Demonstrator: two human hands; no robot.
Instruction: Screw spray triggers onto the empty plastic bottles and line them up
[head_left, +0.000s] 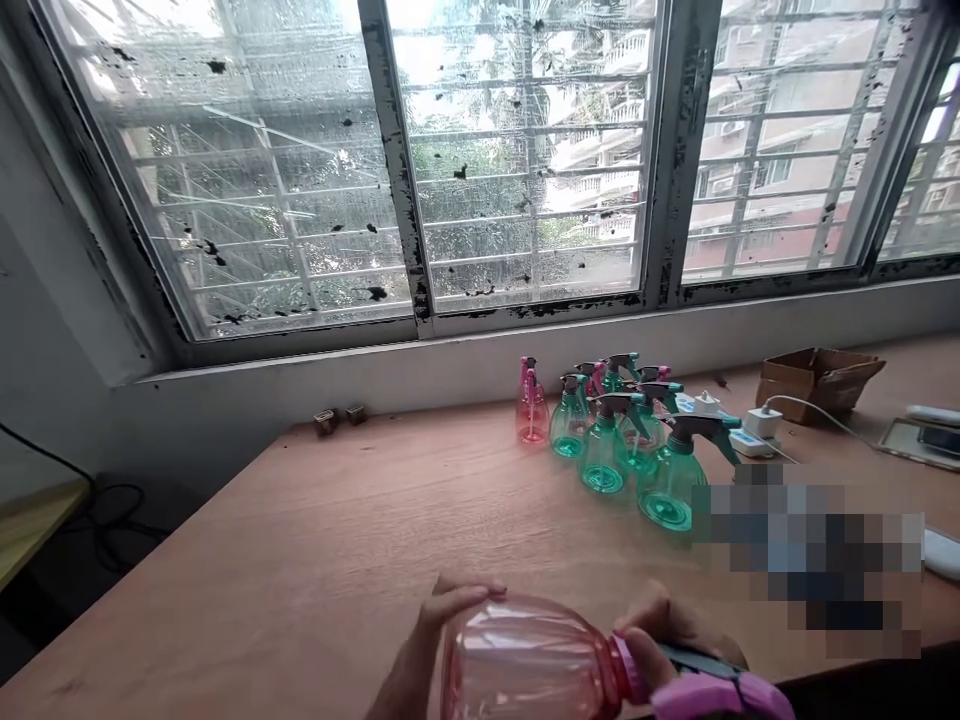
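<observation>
A clear red spray bottle (532, 655) lies sideways in front of me, over the near part of the table. My left hand (448, 608) is wrapped around its base end, at the left. Closed around the pink collar at the neck is my right hand (679, 630), beside the pink and grey trigger head (724, 695). The lower edge of the view cuts off part of the bottle. Farther back stand several green spray bottles (602, 462) with grey and teal trigger heads, and red ones (532, 415) with pink heads.
An open cardboard box (795, 385) stands at the back right. White chargers (763, 422) and a power strip (754, 443) with a cable are near it. Two small brown blocks (325, 422) sit at the back-left edge of the wooden table (315, 570). A pixelated patch hides the right side.
</observation>
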